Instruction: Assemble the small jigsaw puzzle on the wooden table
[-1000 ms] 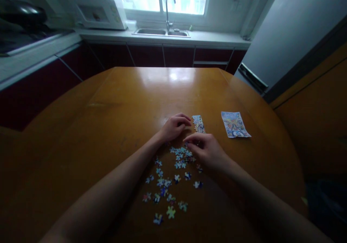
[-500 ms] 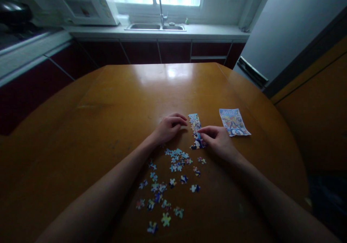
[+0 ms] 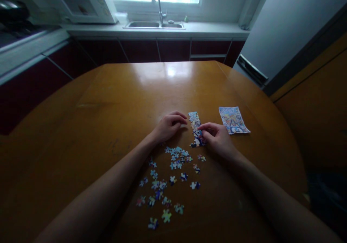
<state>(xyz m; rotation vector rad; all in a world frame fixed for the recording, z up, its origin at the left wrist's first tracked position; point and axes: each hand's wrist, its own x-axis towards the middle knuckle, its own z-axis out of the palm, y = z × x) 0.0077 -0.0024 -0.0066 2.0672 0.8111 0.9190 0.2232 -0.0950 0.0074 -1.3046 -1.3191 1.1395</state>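
Observation:
A partly joined jigsaw puzzle (image 3: 194, 120) forms an upright strip on the table, its left edge ragged. At its lower right side, my right hand (image 3: 219, 139) pinches a small bluish puzzle piece (image 3: 200, 132) between thumb and fingertips, close over the strip; whether the piece touches it I cannot tell. My left hand (image 3: 169, 126) rests on the table left of the strip, fingers loosely bent and apart, holding nothing. Below the hands lies a cluster of loose puzzle pieces (image 3: 177, 158), with several more scattered nearer to me, including a yellow-green piece (image 3: 166, 216).
A printed picture sheet (image 3: 233, 120) lies right of the puzzle on the wooden table (image 3: 130, 94). Beyond the table are a counter with a sink (image 3: 143, 24), a microwave (image 3: 84, 6) and a fridge (image 3: 282, 29) at the right.
My right hand has shifted very slightly at the strip's right edge, and the bluish piece shows more between its fingertips. The left hand has stayed in place; the view has tilted slightly.

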